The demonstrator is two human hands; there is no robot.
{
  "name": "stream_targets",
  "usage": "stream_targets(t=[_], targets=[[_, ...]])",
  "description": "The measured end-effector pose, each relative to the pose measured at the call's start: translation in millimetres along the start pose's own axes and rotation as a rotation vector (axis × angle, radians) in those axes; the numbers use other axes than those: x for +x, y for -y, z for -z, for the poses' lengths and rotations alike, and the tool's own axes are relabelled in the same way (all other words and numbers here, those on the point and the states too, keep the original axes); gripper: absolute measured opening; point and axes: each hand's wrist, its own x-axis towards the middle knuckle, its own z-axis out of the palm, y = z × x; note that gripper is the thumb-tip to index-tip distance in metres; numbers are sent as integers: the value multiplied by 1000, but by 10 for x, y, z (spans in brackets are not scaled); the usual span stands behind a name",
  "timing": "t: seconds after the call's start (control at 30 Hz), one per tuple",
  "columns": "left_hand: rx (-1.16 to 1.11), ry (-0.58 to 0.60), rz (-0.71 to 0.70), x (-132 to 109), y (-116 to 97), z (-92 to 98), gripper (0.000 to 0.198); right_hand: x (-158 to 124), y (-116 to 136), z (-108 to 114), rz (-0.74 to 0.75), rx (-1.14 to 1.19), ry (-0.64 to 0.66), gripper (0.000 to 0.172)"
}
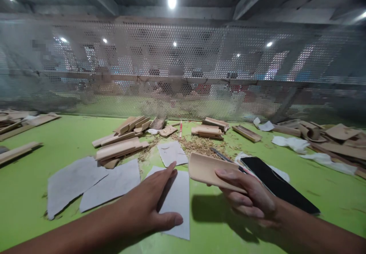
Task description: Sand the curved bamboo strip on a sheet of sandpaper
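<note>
My right hand [248, 197] is closed around a curved, pale bamboo piece [207, 170], holding it a little above the green table [34, 208]. My left hand [148, 204] lies flat with fingers stretched out on a grey sandpaper sheet [180, 204], pressing it to the table. Just right of the held piece lies a black phone [274, 183], partly under my right wrist.
More grey sheets [74, 181] lie to the left. Stacks of bamboo pieces [120, 147] and shavings [200, 144] sit behind them, with a knife blade [221, 155] and a red-white pen [180, 129]. White cloths [291, 143] and wood scraps lie at right. A perforated metal screen [183, 67] backs the table.
</note>
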Motion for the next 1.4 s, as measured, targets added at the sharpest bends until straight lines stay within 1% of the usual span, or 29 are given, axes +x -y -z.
stream_targets(t=[0.07, 0.13, 0.17, 0.23, 0.27, 0.33, 0.4, 0.43, 0.5, 0.57, 0.63, 0.73, 0.77, 0.83, 0.9, 0.93, 1.03, 1.07, 1.17, 1.2, 1.33, 1.4], targets=[[-6, -5, -7, -1, 0, 0, 109, 8, -33, -8, 29, -42, -19, 43], [-14, -6, -12, -2, 2, 1, 110, 46, -71, -3, 106, -164, -67, 48], [-19, -3, -11, -3, 1, 3, 112, 75, -87, 7, 177, -273, -108, 50], [-30, 3, 0, -4, -6, 8, 115, 136, -103, 40, 370, -594, -155, 50], [-32, 6, 7, -4, -13, 10, 117, 162, -104, 58, 486, -778, -148, 46], [-31, 8, 21, -6, -22, 14, 117, 188, -96, 83, 695, -1090, -66, 38], [-29, 3, 21, -9, -21, 10, 117, 171, -87, 74, 814, -1249, 28, 45], [-33, -2, 16, -10, -15, 5, 117, 149, -84, 55, 832, -1272, 65, 48], [-47, -11, -3, -13, 1, -8, 117, 92, -78, -1, 808, -1264, 139, 47], [-59, -18, -18, -16, 13, -17, 117, 43, -63, -55, 762, -1241, 194, 42], [-58, -25, -19, -19, 14, -18, 116, 16, -39, -87, 732, -1234, 189, 39], [-50, -32, -3, -19, 10, -8, 117, -5, -28, -118, 706, -1237, 131, 36], [-50, -28, -9, -18, 11, -5, 118, -14, -38, -131, 689, -1240, 133, 35], [-51, -13, -29, -15, 19, -3, 118, -31, -68, -158, 660, -1246, 177, 33], [-54, -7, -39, -12, 24, -5, 118, -35, -87, -171, 661, -1260, 208, 31], [-53, -10, -29, -11, 23, -6, 118, -30, -88, -169, 675, -1267, 200, 31], [-46, -24, 7, -15, 5, -6, 117, -5, -74, -153, 721, -1259, 102, 31], [-47, -27, 6, -17, -3, -4, 117, 2, -72, -153, 718, -1250, 100, 32], [-61, -20, -18, -23, -23, 6, 116, 10, -73, -168, 682, -1237, 186, 31], [-63, -20, -14, -23, -27, 9, 116, 12, -72, -171, 676, -1234, 195, 32], [-54, -23, 16, -19, -17, 4, 117, 24, -62, -157, 692, -1217, 117, 34], [-53, -11, -10, -16, 3, -9, 116, 28, -67, -150, 676, -1222, 159, 34]])
